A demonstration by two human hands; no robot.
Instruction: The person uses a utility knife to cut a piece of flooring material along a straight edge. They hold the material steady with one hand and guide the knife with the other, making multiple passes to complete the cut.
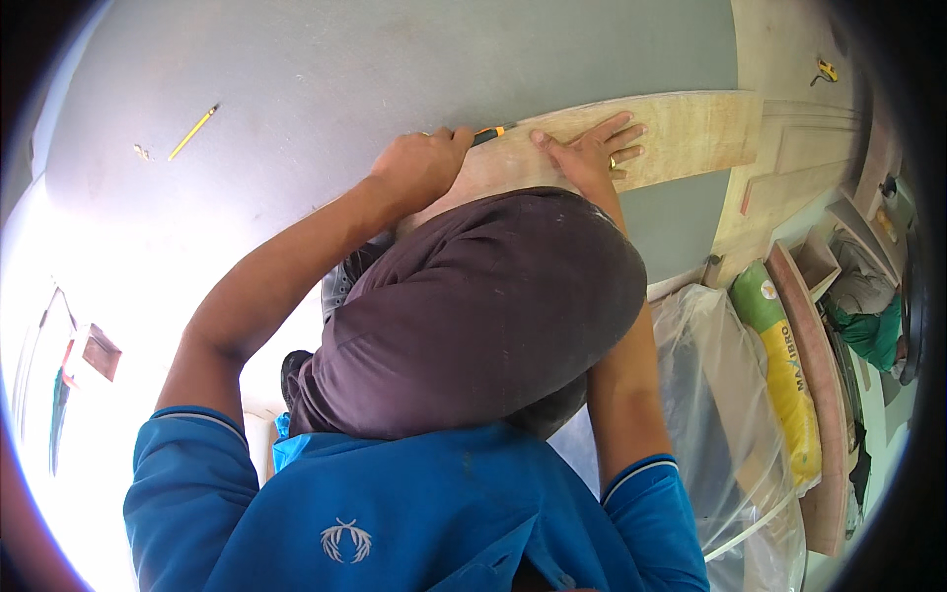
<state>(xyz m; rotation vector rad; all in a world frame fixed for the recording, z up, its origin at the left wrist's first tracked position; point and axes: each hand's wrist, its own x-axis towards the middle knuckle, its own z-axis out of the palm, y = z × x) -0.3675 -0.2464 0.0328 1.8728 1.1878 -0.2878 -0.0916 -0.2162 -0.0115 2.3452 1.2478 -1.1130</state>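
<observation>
A pale plywood strip (691, 138) lies across a grey board (414, 49), under my bent knee. My left hand (424, 168) is closed on a black-and-orange hand tool (490, 133), probably a utility knife, at the strip's far edge; its grip is mostly hidden by the fingers. My right hand (594, 148) lies on the strip with fingers spread, holding it down, a ring on one finger. A yellow pencil (192, 132) rests on the grey board at upper left, beside small shavings.
A tape measure (827, 72) lies on a pale panel (789, 49) at upper right. Right of me are plastic sheeting (691, 385), a green-and-yellow sack (764, 306), wood offcuts (819, 513) and cloth (868, 326). A small wooden piece (102, 350) stands at far left.
</observation>
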